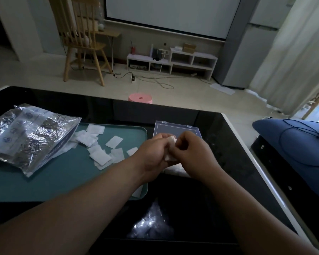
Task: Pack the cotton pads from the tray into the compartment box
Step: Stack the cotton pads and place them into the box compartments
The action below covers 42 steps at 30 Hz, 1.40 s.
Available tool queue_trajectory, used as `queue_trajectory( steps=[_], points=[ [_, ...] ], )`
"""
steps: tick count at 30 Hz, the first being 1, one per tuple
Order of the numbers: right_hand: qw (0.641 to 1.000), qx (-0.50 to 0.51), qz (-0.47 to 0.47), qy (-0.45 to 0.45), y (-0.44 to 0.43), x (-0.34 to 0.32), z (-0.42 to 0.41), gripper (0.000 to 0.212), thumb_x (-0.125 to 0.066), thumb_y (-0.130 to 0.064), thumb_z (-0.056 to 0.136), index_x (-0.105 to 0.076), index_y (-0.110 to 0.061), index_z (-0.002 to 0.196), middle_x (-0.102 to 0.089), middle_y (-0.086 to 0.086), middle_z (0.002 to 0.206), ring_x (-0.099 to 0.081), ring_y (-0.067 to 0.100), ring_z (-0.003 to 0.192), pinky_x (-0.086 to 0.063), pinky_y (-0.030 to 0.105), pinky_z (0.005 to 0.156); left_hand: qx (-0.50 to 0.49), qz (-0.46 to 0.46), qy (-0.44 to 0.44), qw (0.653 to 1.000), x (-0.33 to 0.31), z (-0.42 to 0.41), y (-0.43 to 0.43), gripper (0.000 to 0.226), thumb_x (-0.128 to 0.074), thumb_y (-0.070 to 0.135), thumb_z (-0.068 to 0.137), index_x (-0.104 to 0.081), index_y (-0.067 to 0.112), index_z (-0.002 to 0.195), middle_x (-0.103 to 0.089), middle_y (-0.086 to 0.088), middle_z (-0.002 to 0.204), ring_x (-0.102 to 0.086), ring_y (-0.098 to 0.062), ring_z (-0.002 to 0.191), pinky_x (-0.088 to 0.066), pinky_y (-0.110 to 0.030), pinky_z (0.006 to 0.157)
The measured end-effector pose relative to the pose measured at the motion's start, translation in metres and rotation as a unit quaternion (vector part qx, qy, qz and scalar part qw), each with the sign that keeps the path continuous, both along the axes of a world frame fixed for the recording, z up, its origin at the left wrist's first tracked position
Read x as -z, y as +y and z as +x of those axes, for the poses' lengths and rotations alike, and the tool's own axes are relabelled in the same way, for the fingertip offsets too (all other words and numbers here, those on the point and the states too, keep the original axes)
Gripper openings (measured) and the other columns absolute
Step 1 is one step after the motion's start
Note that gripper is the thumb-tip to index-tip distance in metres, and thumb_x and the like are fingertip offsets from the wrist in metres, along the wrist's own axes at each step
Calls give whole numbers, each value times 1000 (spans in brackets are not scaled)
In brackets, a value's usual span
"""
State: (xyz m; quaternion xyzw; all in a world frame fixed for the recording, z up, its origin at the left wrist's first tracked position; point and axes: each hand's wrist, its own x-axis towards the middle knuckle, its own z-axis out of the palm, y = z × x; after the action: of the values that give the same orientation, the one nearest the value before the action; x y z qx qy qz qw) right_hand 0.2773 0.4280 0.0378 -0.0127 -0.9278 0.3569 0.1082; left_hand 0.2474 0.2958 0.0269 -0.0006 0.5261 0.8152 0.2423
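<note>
Several white square cotton pads (99, 156) lie scattered on the teal tray (66, 181) at the left. A clear compartment box (178, 128) stands just right of the tray, its open lid at the back; my hands cover most of it. Some pads (175, 169) show in the box below my hands. My left hand (155, 153) and my right hand (191, 153) meet above the box, both pinching a small stack of cotton pads (171, 144) between them.
A crinkled silver foil bag (29, 137) lies on the tray's left end. The glossy black table (228, 153) has a white edge at the right; a blue cushion (293, 142) sits beyond it. A pink stool (140, 98) stands past the far edge.
</note>
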Motion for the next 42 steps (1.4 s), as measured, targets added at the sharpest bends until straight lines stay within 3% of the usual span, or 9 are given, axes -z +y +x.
queue_trajectory(
  steps=[4,9,13,17,20,24,27,32,42],
  points=[
    [989,99,-108,5,35,-7,-10,13,-76,-20,89,-65,-15,90,-70,5,85,-67,25,79,-56,44,73,1,-172,134,976,-1,-9,2,34,-47,18,105,-52,28,137,-62,-3,123,-65,-26,104,-57,-45,94],
    [976,166,-134,-52,73,10,-12,12,-80,-16,85,-69,-11,88,-74,9,86,-72,31,87,-61,51,82,70,-441,378,811,14,-18,-10,30,-49,15,101,-64,24,126,-63,8,125,-59,-13,117,-48,-31,98],
    [982,138,-71,-109,64,31,-14,13,-82,-18,80,-70,-15,79,-74,3,80,-72,24,80,-62,46,75,150,-579,486,638,35,-12,-4,30,-46,31,100,-64,33,124,-63,9,129,-54,-17,122,-41,-38,101],
    [984,124,5,-126,58,38,-18,11,-78,-18,81,-68,-17,76,-72,-2,79,-69,19,80,-58,35,73,139,-618,515,578,41,-8,-3,26,-41,37,102,-65,30,111,-62,6,116,-58,-21,109,-39,-39,93],
    [980,123,40,-150,58,39,-20,6,-75,-18,81,-70,-17,79,-70,-4,82,-67,16,80,-60,37,75,132,-625,513,574,41,-9,-3,25,-39,35,102,-62,26,105,-61,3,111,-59,-23,105,-38,-40,90],
    [977,121,62,-166,57,41,-23,3,-73,-22,81,-70,-21,81,-70,-6,85,-66,14,81,-59,37,76,150,-611,503,592,46,-10,-4,33,-40,41,103,-53,35,133,-57,5,131,-53,-20,123,-34,-41,103],
    [972,119,131,-154,51,47,-21,5,-68,-26,82,-64,-26,84,-66,-8,86,-63,14,80,-53,32,66,162,-625,512,567,51,-8,-2,39,-37,48,103,-49,44,140,-50,4,132,-48,-22,125,-30,-42,107],
    [972,100,177,-116,46,49,-18,3,-66,-27,90,-70,-28,89,-70,-8,91,-66,16,85,-61,39,75,161,-630,521,553,54,-7,-1,41,-38,51,101,-47,45,141,-46,1,126,-46,-24,122,-30,-45,107],
    [991,30,130,-3,-5,30,-29,11,-60,-30,97,-68,-27,92,-68,-11,91,-64,10,84,-58,40,78,18,-577,482,659,20,-28,-80,28,-51,27,99,-66,31,122,-58,4,122,-50,-19,119,-41,-44,101]
  ],
)
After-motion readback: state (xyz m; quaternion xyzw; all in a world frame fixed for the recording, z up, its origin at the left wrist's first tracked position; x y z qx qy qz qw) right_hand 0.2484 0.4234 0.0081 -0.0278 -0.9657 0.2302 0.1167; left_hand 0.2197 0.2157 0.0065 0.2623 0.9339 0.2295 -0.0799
